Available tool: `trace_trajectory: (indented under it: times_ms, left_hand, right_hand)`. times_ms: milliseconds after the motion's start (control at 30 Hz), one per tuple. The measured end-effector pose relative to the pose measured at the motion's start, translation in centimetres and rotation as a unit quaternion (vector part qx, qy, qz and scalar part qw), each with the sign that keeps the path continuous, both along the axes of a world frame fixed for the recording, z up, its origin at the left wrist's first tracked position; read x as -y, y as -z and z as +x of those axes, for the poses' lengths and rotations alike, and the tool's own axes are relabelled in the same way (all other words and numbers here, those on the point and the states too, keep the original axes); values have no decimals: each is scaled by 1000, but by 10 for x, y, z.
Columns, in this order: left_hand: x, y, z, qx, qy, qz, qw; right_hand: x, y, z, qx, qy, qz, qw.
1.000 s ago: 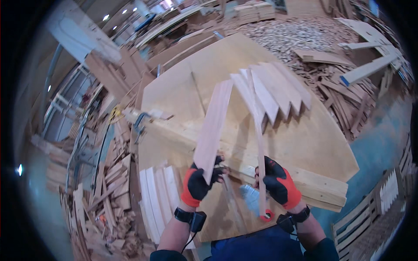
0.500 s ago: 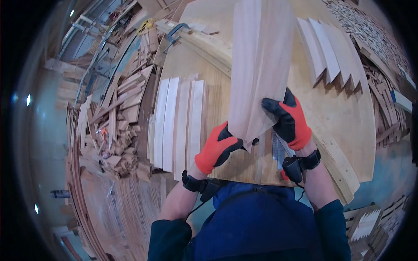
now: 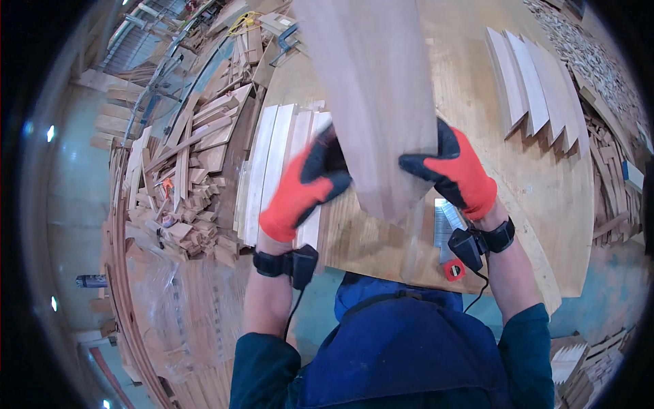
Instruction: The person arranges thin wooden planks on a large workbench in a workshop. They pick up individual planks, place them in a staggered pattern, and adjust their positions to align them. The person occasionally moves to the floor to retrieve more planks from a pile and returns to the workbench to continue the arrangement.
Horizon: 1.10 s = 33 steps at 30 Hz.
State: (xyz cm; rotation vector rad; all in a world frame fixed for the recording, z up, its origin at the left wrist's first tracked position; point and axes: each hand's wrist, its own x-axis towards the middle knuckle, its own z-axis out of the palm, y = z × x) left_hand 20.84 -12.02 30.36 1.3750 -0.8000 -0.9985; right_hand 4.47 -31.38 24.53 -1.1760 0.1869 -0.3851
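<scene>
A cluttered woodshop surrounds a plywood table (image 3: 545, 177). Left hand (image 3: 303, 187) and right hand (image 3: 458, 170) clench the near end of a thin board (image 3: 371, 95), probably light, stiff, best gripped by its edges.

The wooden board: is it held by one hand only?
No, the left hand and right hand both grip the wooden board at its lower edges.

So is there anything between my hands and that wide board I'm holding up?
Nothing visible. The left hand and right hand in orange gloves already grip the wide board by its two edges, directly on the wood.
</scene>
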Motion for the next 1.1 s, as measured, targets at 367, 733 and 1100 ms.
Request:
trace_trajectory:
  times_ms: [367,733,1100]
  left_hand:
    - [0,-37,43,84,-185,-137,970]
    - [-20,15,44,80,-167,11,983]
    - [-37,10,49,77,-175,-21,981]
  right_hand:
    - [-15,33,30,-12,-94,-228,969]
    - [-1,104,51,-74,-138,-296,942]
    - [5,97,43,-53,-129,-313,939]
